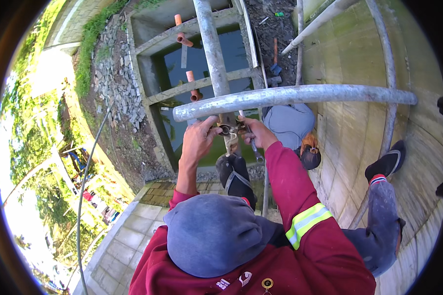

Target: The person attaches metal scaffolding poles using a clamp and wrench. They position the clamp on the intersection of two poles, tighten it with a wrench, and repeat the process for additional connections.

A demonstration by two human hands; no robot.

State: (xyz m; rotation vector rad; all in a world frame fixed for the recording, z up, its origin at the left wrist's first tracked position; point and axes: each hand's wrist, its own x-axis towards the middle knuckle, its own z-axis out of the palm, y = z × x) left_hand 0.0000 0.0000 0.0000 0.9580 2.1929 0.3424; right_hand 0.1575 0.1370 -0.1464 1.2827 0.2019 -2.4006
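A metal scaffold coupler [227, 130] sits where a horizontal galvanized pipe [300, 96] crosses a second, lengthwise pipe [212, 49]. My left hand [200, 138] is closed at the coupler's left side, its thumb and fingertips pressed on it. From the right, my right hand [259, 133] grips a metal wrench [254, 146] beside the coupler. The wrench's lower end points toward me; its upper part is partly hidden by my fingers. Just below the coupler is my left shoe [235, 178], and my bent left knee [211, 236] rises in front of me.
Far below lies a concrete tank [157, 142] with greenish water and orange pipe fittings [194, 93]. More scaffold pipes [390, 64] stand along the concrete wall [339, 147] at right. A grey, orange and black shape [289, 125], unclear in kind, is below my right hand. A cable [86, 179] hangs at left.
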